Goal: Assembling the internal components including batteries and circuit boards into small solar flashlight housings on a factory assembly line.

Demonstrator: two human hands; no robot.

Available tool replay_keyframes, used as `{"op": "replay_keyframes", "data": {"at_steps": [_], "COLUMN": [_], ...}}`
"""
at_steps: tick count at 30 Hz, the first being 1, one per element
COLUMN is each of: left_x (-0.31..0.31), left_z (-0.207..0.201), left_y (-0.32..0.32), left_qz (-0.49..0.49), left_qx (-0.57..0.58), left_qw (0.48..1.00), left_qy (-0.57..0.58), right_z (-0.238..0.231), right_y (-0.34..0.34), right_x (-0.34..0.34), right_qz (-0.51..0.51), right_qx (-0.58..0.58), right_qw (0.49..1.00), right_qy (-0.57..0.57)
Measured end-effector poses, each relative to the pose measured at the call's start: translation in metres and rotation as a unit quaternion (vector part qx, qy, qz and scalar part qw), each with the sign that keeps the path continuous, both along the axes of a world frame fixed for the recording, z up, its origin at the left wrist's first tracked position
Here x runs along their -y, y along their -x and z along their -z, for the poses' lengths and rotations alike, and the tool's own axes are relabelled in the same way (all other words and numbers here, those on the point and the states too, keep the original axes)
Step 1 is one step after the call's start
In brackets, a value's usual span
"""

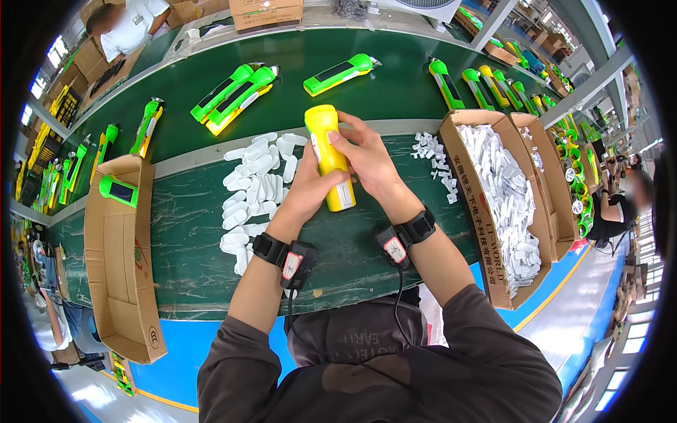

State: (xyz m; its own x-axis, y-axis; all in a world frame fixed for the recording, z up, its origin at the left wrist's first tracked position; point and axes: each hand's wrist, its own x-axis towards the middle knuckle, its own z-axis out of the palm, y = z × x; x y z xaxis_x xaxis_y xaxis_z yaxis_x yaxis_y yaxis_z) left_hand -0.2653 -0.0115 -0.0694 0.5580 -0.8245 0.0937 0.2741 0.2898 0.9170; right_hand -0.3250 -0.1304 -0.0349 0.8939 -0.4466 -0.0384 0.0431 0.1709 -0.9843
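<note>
A yellow flashlight [331,155] is held between both hands over the green bench, its wide head pointing away from me and a pale label on its near end. My left hand [308,185] wraps its left side, the thumb lying across the body. On the other side my right hand [367,158] grips it near the head, with the thumb on top. Left of my left hand lies a spread of white oval plastic pieces [257,176]. Small white parts [435,161] are scattered right of my right hand.
Green-and-yellow flashlights [338,74] lie along the dark green conveyor [395,99] ahead. A cardboard box [116,261] with one flashlight [118,190] stands at left. At right, another box [469,169] is heaped with white pieces [497,197]. A person [130,28] sits across the conveyor.
</note>
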Motion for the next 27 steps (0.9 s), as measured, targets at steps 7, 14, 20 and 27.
{"op": "replay_keyframes", "data": {"at_steps": [7, 14, 20, 27], "left_x": [0.0, 0.006, 0.005, 0.002], "left_z": [-0.005, 0.004, 0.012, 0.017], "left_y": [-0.002, -0.001, -0.008, -0.01], "left_qz": [-0.006, 0.007, 0.009, 0.026], "left_qx": [-0.12, -0.077, -0.067, -0.084], "left_qw": [0.986, 0.995, 0.997, 0.994], "left_qy": [0.116, 0.065, 0.045, 0.071], "right_z": [-0.007, -0.021, -0.032, 0.003], "right_y": [0.043, 0.06, 0.021, -0.066], "right_x": [-0.016, 0.015, 0.093, 0.192], "right_qz": [-0.097, -0.193, -0.025, 0.239], "right_qx": [-0.092, -0.018, -0.032, -0.327], "right_qw": [0.979, 0.942, 0.99, 0.819], "right_qy": [-0.154, -0.274, -0.131, 0.406]}}
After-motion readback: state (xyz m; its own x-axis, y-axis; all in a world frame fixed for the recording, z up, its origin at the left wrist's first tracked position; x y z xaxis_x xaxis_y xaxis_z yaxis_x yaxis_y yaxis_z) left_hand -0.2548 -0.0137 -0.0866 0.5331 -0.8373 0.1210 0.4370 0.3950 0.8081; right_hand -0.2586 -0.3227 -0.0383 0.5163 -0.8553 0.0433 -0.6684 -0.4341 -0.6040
